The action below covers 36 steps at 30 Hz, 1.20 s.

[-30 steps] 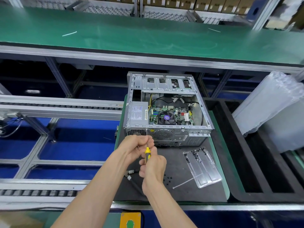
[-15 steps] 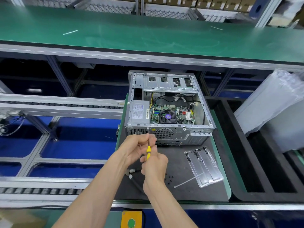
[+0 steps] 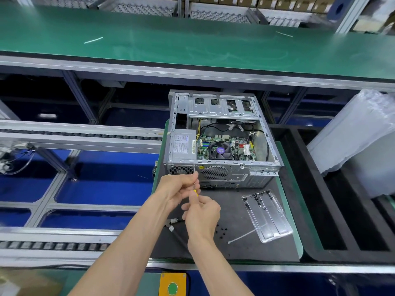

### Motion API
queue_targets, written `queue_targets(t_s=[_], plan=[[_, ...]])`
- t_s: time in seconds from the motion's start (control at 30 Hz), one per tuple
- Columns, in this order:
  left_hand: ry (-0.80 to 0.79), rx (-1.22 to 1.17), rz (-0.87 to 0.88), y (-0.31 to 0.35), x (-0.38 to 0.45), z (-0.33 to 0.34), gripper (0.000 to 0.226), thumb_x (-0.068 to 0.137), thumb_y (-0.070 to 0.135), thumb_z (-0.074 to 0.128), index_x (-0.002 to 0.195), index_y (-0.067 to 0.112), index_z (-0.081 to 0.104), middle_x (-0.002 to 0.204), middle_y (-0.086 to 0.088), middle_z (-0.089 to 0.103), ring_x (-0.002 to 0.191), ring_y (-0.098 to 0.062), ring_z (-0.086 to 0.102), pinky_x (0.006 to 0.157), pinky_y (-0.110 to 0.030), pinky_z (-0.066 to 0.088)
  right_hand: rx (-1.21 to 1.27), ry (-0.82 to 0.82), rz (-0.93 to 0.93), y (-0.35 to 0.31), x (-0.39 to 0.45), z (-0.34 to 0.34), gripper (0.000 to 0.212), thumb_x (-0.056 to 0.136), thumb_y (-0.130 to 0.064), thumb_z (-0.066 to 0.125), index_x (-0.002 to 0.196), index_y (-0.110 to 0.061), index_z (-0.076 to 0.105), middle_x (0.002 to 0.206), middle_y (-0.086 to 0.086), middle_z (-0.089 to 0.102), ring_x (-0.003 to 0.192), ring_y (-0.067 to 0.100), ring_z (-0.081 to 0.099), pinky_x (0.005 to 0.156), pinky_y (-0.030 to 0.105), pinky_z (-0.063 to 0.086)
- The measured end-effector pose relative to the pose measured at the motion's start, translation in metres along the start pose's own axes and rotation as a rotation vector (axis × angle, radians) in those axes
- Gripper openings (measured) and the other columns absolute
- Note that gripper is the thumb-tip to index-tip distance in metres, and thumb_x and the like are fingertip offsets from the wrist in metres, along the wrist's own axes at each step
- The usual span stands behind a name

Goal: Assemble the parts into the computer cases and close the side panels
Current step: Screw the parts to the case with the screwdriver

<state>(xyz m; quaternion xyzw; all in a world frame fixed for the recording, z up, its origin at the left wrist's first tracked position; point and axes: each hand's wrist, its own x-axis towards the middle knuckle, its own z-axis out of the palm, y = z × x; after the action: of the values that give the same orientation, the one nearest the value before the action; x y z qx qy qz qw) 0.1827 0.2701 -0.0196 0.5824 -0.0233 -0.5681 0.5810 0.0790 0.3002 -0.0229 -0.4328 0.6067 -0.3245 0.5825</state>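
An open computer case [image 3: 222, 174] lies on its side on a black mat [image 3: 235, 210], its rear panel facing me. Inside sit a silver power supply [image 3: 183, 146] and a motherboard with a fan [image 3: 221, 149]. My right hand [image 3: 202, 216] grips the yellow handle of a screwdriver [image 3: 195, 190]. The shaft points up at the rear panel beside the power supply grille. My left hand [image 3: 177, 189] pinches the shaft just under the tip.
A clear plastic tray [image 3: 267, 216] with several black screws lies right of my hands. Loose screws [image 3: 222, 230], a white cable tie [image 3: 241, 237] and a cable end [image 3: 173, 223] lie on the mat. A black foam bin [image 3: 333, 221] stands at right, roller conveyors at left.
Both hands have moved the screwdriver up toward the case's rear panel; its tip now sits at the panel by the power supply grille.
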Motion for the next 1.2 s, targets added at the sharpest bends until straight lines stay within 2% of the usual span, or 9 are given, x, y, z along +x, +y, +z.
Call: queue_targets(t_s=[0.2, 0.4, 0.53, 0.7, 0.77, 0.87, 1.03, 1.13, 1.2], plan=[[-0.126, -0.041, -0.037, 0.000, -0.006, -0.001, 0.013, 0.094, 0.004, 0.065, 0.093, -0.008, 0.071, 0.076, -0.016, 0.071, 0.062, -0.022, 0.068, 0.073, -0.039, 0.062, 0.682, -0.184, 0.449, -0.007, 0.008, 0.000, 0.034, 0.108, -0.030, 0.044, 0.089, -0.004, 0.057, 0.054, 0.011, 0.050, 0.034, 0.009, 0.025, 0.033, 0.017, 0.015], [-0.046, 0.044, -0.035, 0.008, -0.006, 0.003, 0.010, 0.084, -0.002, 0.074, 0.085, -0.011, 0.069, 0.074, -0.020, 0.070, 0.058, -0.025, 0.067, 0.064, -0.041, 0.062, 0.118, 0.007, 0.155, 0.000, 0.006, -0.001, 0.026, 0.079, -0.035, 0.078, 0.088, -0.013, 0.068, 0.069, 0.004, 0.069, 0.053, 0.019, 0.056, 0.045, 0.035, 0.046], [-0.004, 0.072, -0.001, 0.003, -0.004, 0.001, 0.018, 0.077, 0.004, 0.083, 0.082, -0.009, 0.072, 0.074, -0.019, 0.071, 0.060, -0.025, 0.068, 0.060, -0.036, 0.062, -0.029, 0.054, 0.021, 0.004, 0.005, 0.002, 0.024, 0.092, -0.030, 0.068, 0.077, -0.012, 0.069, 0.059, 0.001, 0.069, 0.054, 0.019, 0.061, 0.060, 0.043, 0.056], [-0.098, -0.018, -0.022, -0.002, -0.001, -0.004, 0.013, 0.092, 0.004, 0.067, 0.095, -0.008, 0.071, 0.079, -0.017, 0.072, 0.068, -0.022, 0.070, 0.081, -0.042, 0.061, 0.633, -0.217, 0.453, -0.011, 0.007, 0.000, 0.038, 0.106, -0.032, 0.049, 0.081, -0.005, 0.059, 0.052, 0.006, 0.050, 0.033, 0.008, 0.028, 0.031, 0.018, 0.019], [-0.129, -0.044, -0.048, 0.002, -0.002, -0.004, 0.014, 0.096, -0.004, 0.057, 0.097, -0.010, 0.069, 0.078, -0.018, 0.072, 0.066, -0.024, 0.071, 0.071, -0.041, 0.064, 0.781, -0.257, 0.545, -0.011, 0.008, -0.001, 0.040, 0.107, -0.035, 0.045, 0.083, -0.006, 0.058, 0.052, 0.006, 0.048, 0.031, 0.007, 0.027, 0.027, 0.018, 0.018], [-0.065, 0.044, -0.036, 0.007, -0.003, 0.001, 0.010, 0.093, -0.008, 0.060, 0.089, -0.010, 0.069, 0.074, -0.018, 0.069, 0.056, -0.022, 0.068, 0.054, -0.032, 0.059, 0.529, -0.157, 0.434, -0.009, 0.008, -0.001, 0.038, 0.101, -0.039, 0.057, 0.078, -0.009, 0.060, 0.054, 0.007, 0.053, 0.037, 0.012, 0.036, 0.033, 0.019, 0.023], [-0.012, 0.043, -0.028, 0.004, 0.000, 0.006, 0.005, 0.088, -0.008, 0.068, 0.083, -0.010, 0.069, 0.068, -0.019, 0.069, 0.055, -0.026, 0.068, 0.054, -0.037, 0.060, -0.246, 0.095, -0.169, 0.000, 0.005, -0.005, 0.020, 0.089, -0.036, 0.072, 0.081, -0.024, 0.058, 0.071, -0.008, 0.065, 0.071, 0.009, 0.059, 0.057, 0.021, 0.038], [0.005, 0.054, 0.001, 0.000, 0.003, 0.006, 0.006, 0.087, -0.006, 0.070, 0.081, -0.008, 0.071, 0.068, -0.017, 0.071, 0.055, -0.024, 0.069, 0.052, -0.034, 0.059, -0.294, 0.099, -0.212, 0.001, 0.007, -0.005, 0.020, 0.093, -0.031, 0.069, 0.077, -0.022, 0.062, 0.066, -0.005, 0.066, 0.068, 0.014, 0.061, 0.059, 0.028, 0.042], [0.001, 0.040, 0.020, -0.002, 0.005, 0.004, 0.006, 0.085, -0.003, 0.073, 0.081, -0.008, 0.071, 0.070, -0.018, 0.071, 0.057, -0.026, 0.068, 0.055, -0.035, 0.061, 0.006, 0.011, -0.006, -0.001, 0.011, -0.004, 0.026, 0.094, -0.023, 0.068, 0.071, -0.012, 0.064, 0.059, 0.000, 0.062, 0.051, 0.015, 0.052, 0.050, 0.027, 0.039]])
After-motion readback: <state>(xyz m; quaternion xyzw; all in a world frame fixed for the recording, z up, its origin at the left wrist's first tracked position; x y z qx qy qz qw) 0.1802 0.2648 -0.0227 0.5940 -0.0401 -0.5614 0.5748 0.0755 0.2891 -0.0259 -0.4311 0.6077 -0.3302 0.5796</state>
